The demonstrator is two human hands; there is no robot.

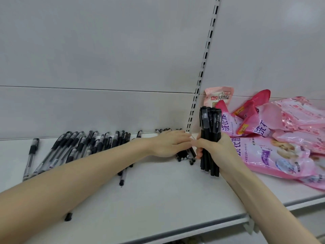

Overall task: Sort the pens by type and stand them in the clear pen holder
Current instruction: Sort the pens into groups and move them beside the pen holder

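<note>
My right hand [219, 152] grips an upright bundle of black matte pens [210, 124], their lower ends just above the white shelf [158, 191]. My left hand [168, 144] lies flat, fingers straight, on a small group of black pens [186, 156] lying just left of the bundle, fingertips close to my right thumb. Several clear-barrelled pens with black caps and grips [84, 147] lie in a loose row at the back left. One such pen [30, 155] lies apart at the far left. No clear pen holder is in view.
Pink plastic detergent pouches [274, 138] are piled on the shelf to the right of my right hand. A slotted metal upright [202, 71] runs up the grey back wall. A single pen end [68, 217] pokes out below my left forearm near the shelf's front edge.
</note>
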